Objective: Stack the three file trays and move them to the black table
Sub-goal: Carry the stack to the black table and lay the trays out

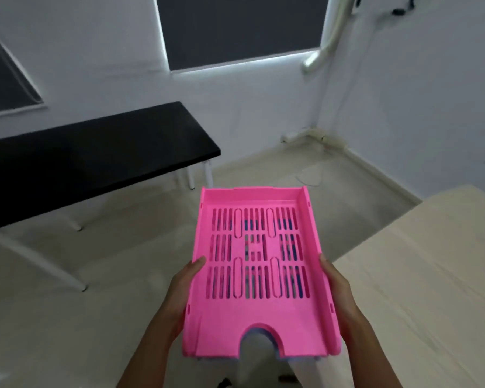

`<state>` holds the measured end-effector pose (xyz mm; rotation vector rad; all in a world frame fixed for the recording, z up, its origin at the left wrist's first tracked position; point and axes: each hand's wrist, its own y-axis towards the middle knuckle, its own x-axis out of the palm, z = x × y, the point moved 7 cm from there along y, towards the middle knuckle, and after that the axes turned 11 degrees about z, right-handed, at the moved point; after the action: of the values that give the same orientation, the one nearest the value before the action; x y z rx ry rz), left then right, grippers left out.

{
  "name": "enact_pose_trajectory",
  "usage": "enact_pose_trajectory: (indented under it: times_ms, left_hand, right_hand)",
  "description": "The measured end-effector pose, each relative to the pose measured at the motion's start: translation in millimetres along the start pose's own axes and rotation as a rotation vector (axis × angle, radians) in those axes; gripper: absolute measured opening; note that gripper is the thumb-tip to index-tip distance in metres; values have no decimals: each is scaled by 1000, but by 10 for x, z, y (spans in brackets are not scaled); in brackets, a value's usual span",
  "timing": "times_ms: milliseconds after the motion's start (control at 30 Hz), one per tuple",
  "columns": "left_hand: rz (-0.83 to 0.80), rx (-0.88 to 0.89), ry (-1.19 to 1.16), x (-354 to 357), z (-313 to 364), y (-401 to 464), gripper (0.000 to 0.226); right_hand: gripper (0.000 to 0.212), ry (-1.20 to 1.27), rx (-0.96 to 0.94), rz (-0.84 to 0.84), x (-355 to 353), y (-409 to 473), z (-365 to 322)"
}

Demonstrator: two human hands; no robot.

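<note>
A stack of file trays hangs in the air in front of me, over the floor. The pink tray is on top; blue shows through its slots and under its near edge, so at least one more tray lies beneath. My left hand grips the stack's left side, thumb on the rim. My right hand grips the right side the same way. The black table stands ahead to the left against the wall, apart from the stack.
A light wooden table fills the right side, close to my right arm. Pale floor lies between me and the black table, whose white legs reach the floor. White walls close the room's far corner.
</note>
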<state>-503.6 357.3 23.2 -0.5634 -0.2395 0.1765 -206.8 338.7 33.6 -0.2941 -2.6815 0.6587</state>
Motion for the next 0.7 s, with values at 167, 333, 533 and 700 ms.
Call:
enact_pose_trajectory:
  times_ms: [167, 333, 533, 700]
  left_hand:
    - [153, 35, -191, -967, 362, 131, 54]
    - [244, 113, -304, -1678, 638, 275, 45]
    - [323, 167, -344, -2358, 1256, 975, 36]
    - [320, 211, -350, -2742, 1989, 1815, 33]
  right_hand:
    - [57, -78, 37, -191, 1241, 434, 134]
    - [54, -151, 79, -303, 2159, 828, 273]
    - [60, -232, 74, -338, 3239, 1573, 274]
    - [67, -221, 108, -412, 4205, 2354, 115]
